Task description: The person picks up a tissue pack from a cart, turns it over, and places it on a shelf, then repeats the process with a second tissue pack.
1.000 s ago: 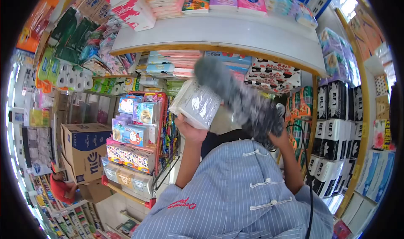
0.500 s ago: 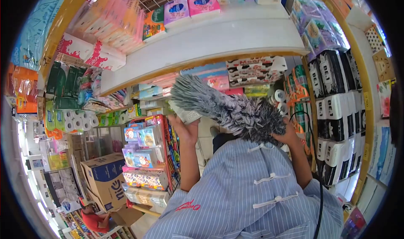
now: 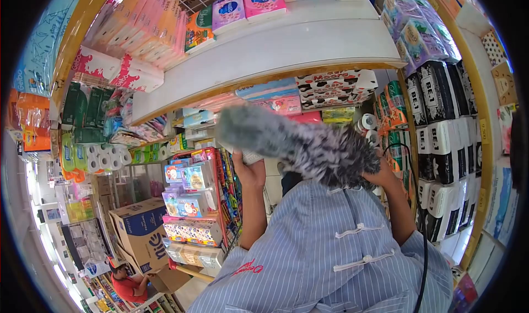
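The right hand [image 3: 376, 172] is closed around the near end of the duster [image 3: 308, 145]; the fingers are partly hidden by the grey pile, and the grip's exact form cannot be read. The duster extends leftward across the front of the body, slightly raised at its pale far end, its fibres blurred.

The left hand [image 3: 250, 170] is held up beneath that far end and holds a white pack [image 3: 252, 158]. The duster covers most of the pack, only a small lower part showing above the palm. Whether duster and pack touch cannot be determined.

Both hands are below the front edge of a white shelf [image 3: 275, 51]. Cow-print packs [image 3: 336, 90] lie on the level beneath it. To the left stands a red-framed rack [image 3: 219, 203] bearing tissue packs [image 3: 190, 205], with a carton [image 3: 142, 233] beside it. A person in red [image 3: 129, 286] is near the carton. To the right, black-and-white packs [image 3: 439, 92] are stacked in rows. A black cable [image 3: 424, 252] runs down the striped shirt [image 3: 308, 247].
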The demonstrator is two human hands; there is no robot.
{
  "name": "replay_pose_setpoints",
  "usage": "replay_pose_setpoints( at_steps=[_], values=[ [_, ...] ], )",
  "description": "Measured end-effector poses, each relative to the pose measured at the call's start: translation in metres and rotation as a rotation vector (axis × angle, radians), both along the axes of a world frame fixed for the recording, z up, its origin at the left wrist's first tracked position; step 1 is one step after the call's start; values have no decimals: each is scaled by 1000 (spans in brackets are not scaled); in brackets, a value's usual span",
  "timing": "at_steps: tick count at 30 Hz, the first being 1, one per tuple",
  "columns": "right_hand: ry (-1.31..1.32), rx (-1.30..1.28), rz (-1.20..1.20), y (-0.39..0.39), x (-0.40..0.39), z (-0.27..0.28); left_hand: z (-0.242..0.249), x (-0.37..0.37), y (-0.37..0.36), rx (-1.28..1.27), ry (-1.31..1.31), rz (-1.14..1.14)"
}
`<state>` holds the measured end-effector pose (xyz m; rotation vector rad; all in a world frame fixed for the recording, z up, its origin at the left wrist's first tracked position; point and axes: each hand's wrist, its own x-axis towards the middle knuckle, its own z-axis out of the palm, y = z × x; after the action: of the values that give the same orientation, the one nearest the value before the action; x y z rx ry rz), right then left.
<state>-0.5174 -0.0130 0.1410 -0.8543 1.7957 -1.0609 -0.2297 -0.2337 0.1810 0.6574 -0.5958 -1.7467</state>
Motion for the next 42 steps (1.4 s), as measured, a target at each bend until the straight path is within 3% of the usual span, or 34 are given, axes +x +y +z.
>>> replay_pose_setpoints(
  at_steps=[7,10,14,18,21,24,27,31,35,36,38,39,40,42],
  values=[
    [186,185,-56,-37,-1,35,2,0,18,-49,-21,-39],
    [69,215,-17,-23,4,24,10,-7,18,-55,91,-21],
    [34,202,-34,-10,11,21,-8,-13,7,-10,-159,84],
    [31,228,-71,-8,11,33,11,-20,0,-113,-367,57],
    [168,4,31,8,2,10,10,-9,3,131,67,-198],
    [359,-101,195,21,0,-2,13,-21,7,122,114,-146],
    [145,0,35,17,3,0,7,-22,5,-18,109,-114],
    [229,106,-105,0,-2,42,15,-17,4,-85,190,-130],
    [-22,-172,3,35,-5,-14,12,-14,0,-154,11,-109],
    [138,-138,99,41,-10,-33,6,-13,0,-170,-8,-92],
    [219,20,52,37,-11,-42,16,-16,5,-206,-30,-93],
    [258,101,32,34,-13,-42,18,-17,5,-191,46,-107],
    [93,125,-119,16,-4,1,19,-18,5,-176,122,-117],
    [223,74,-124,7,-15,-11,33,-22,7,-84,285,-114]
  ],
)
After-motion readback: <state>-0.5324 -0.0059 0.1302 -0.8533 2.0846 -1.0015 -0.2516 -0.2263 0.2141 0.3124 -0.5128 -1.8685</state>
